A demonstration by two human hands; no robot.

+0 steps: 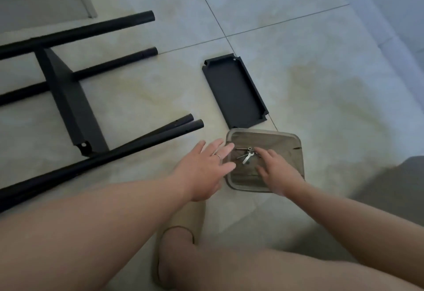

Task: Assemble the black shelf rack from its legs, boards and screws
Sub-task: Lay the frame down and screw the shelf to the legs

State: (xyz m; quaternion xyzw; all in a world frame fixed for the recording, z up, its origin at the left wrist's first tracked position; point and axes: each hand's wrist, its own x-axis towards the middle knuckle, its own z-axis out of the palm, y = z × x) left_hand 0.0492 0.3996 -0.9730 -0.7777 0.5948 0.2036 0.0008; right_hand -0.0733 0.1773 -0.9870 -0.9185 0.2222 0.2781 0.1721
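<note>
Both hands reach over the tray of fittings on the tiled floor, and neither has hold of anything.

The screws (241,149) are thin dark metal pins lying in a loose cluster with a small silver wrench (247,158) inside a clear square tray (296,144). The left hand (206,171) is flat with straight, spread fingers, its tips over the tray's left rim just beside the screws. The right hand (278,171) hangs above the tray, fingers relaxed, its forefinger at the cluster's edge. A loose black board (234,91), shallow and lipped, lies touching the tray's far side. To the left, black tubular legs (91,29) lie flat with another board (68,97) standing across them.
</note>
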